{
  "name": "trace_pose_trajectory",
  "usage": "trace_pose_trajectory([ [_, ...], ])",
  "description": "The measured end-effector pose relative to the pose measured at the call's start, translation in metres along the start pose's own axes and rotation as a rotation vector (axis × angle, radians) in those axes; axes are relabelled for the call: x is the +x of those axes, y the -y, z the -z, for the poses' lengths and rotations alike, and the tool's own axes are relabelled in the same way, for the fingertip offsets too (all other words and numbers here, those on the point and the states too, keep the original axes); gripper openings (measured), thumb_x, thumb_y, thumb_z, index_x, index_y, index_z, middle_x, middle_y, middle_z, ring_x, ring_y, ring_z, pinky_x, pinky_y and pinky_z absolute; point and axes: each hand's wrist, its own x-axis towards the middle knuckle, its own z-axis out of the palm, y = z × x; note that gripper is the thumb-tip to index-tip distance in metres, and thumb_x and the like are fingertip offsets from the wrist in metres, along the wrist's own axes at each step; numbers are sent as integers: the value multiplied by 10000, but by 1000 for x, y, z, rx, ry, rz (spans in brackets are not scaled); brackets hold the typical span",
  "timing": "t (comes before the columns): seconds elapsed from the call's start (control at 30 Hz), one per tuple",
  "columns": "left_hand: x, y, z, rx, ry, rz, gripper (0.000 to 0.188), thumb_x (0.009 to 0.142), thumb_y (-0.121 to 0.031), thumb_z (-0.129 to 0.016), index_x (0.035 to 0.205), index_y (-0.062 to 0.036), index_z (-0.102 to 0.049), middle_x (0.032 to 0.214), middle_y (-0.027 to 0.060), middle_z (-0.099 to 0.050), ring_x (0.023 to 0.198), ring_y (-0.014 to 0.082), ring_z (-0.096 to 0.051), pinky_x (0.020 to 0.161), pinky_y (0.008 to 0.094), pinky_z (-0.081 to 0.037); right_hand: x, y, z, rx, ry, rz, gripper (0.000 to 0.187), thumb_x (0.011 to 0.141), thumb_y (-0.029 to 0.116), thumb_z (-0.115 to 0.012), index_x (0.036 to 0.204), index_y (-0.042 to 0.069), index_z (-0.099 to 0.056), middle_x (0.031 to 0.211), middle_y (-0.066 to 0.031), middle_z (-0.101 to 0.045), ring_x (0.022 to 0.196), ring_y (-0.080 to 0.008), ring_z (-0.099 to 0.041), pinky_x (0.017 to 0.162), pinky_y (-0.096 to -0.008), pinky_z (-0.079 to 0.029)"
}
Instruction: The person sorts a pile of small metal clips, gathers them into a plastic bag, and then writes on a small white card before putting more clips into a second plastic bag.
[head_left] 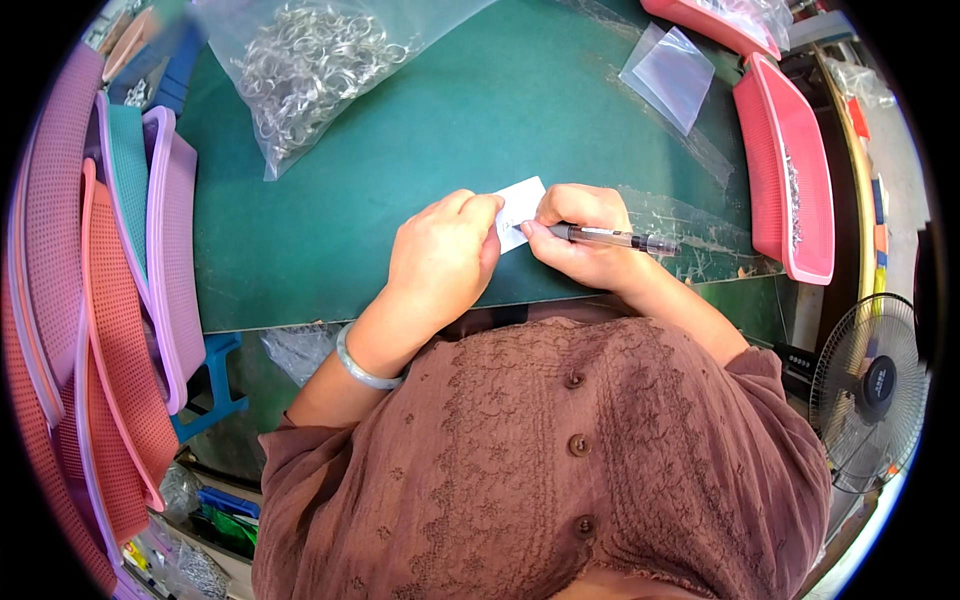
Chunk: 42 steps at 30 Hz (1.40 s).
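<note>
A small white slip of paper lies near the front edge of the green table, with a few faint marks on it. My left hand is closed at the slip's left side, its fingers curled and the thumb pressing on the paper. In my right hand is a pen with a clear barrel and dark grip. The pen's tip points left at the slip; whether it touches the paper is hidden by my fingers.
A clear bag of silvery metal rings lies at the back left. Flat clear plastic bags rest at the back right. A pink basket stands on the right, above a fan. Stacked purple and red baskets line the left.
</note>
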Motion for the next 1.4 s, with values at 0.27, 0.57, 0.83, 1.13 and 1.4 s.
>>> trace_pose_trajectory([
  [0.27,1,-4,5,-24,37,34,191,759,-15,-595,945,-38,-634,812,127,-621,719,306,-614,633,372,-495,-4,1,11,408,-138,-231,147,828,105,-655,753,26,-557,668,18,-542,631,-55,-478,542,-242,-393],
  [0.57,2,-11,17,-190,-12,131,373,782,-15,-655,1148,-44,-593,737,93,-611,602,136,-579,587,261,-484,-19,11,42,365,-265,-220,170,851,96,-641,981,-7,-607,829,-51,-619,722,-97,-566,657,-238,-458],
  [0.83,84,-57,125,331,-398,-490,197,739,87,-618,897,-26,-651,884,117,-665,815,243,-636,747,316,-498,-64,2,75,131,-332,-54,133,825,56,-639,938,-12,-618,799,-69,-620,684,-120,-565,622,-248,-450],
  [1.13,191,-61,231,1061,-126,-338,126,825,-109,-545,896,-72,-641,844,140,-651,817,326,-615,764,411,-452,-80,-20,77,240,-418,-79,125,814,41,-650,917,-24,-620,802,-82,-624,672,-128,-558,616,-246,-448],
  [1.4,200,-74,243,1051,15,-256,121,775,-62,-557,860,-66,-642,784,142,-651,797,327,-623,744,413,-465,-80,-22,78,254,-413,-60,124,811,42,-652,914,-20,-623,814,-89,-632,690,-134,-574,631,-247,-457],
])
